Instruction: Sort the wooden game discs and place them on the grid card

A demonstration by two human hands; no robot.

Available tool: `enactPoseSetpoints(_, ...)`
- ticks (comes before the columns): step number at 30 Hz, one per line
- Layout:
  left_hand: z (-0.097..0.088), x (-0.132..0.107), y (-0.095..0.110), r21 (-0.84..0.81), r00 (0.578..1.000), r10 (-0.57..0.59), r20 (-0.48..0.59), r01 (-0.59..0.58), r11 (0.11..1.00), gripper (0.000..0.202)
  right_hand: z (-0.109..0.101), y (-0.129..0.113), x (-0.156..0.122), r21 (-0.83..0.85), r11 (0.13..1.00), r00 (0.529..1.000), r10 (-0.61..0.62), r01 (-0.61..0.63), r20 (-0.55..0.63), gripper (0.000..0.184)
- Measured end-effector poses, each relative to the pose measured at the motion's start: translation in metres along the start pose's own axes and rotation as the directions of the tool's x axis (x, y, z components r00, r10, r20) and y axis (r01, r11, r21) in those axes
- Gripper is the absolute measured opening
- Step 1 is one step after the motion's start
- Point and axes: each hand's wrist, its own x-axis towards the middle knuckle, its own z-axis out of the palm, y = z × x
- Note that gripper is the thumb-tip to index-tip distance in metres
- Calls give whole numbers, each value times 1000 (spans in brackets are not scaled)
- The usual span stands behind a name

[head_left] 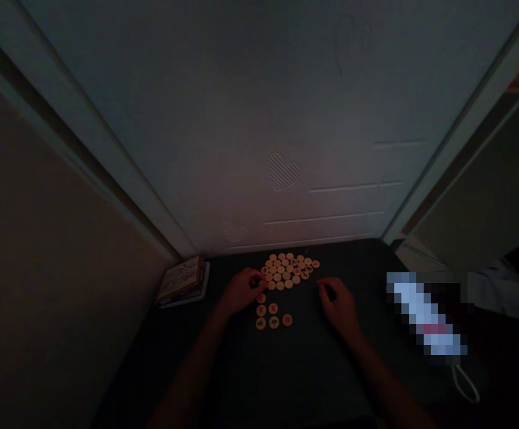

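Observation:
On the dark table lies a cluster of round wooden Chinese chess pieces (277,277), mostly with blank faces up, several showing red or dark characters. My left hand (244,291) is at the cluster's left edge, thumb and forefinger closed around a piece there; the fingers partly cover it. Just below, several face-up pieces stand in short rows, among them a red-marked piece (287,320) and a dark-marked piece (260,323). Right of the cluster hovers or rests my right hand (338,305), fingers bent, thumb and forefinger apart, holding nothing visible.
A small stack of books or boxes (182,280) lies at the table's back left corner. To the right is a blurred-out pale object (426,316) with a white loop (466,387) below. A pale panel with a heart relief (285,171) rises behind the table (295,372). The light is dim.

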Motion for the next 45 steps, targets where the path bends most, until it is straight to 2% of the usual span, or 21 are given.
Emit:
enactPoseSetpoints(10,-11,-1,-16,68,997,-20,-73,25,997,33,1,1,0,43,999,1000,-1,2,-29,18)
enactPoseSetpoints(16,-16,-3,-24,94,997,-9,-71,16,995,28,1,1,1,50,999,1000,-6,7,-25,19)
enactPoseSetpoints(20,-17,-3,-27,104,994,1,-108,10,995,24,1,1,0,48,999,1000,-15,16,-14,19)
enactPoseSetpoints(26,-10,-6,-32,42,976,-22,-219,32,999,31,1,0,0,36,999,999,-35,35,-3,19)
enactPoseSetpoints(32,-12,-13,-33,-109,951,-137,-277,110,988,45,2,0,0,14,999,999,-48,49,-3,19)
enactPoseSetpoints(35,-16,-17,-22,-240,955,-184,-232,127,962,53,3,0,0,5,998,998,-59,59,0,20)
enactPoseSetpoints(38,-16,-20,0,-416,965,-215,-151,135,899,52,2,-3,-1,0,997,997,-82,82,12,20)
enactPoseSetpoints(42,-4,-26,39,-472,982,-183,-53,137,871,46,1,-13,-6,26,989,988,-148,147,43,19)
enactPoseSetpoints(45,12,-32,69,-529,994,-98,38,104,843,42,0,-21,-11,65,978,974,-205,200,91,21)
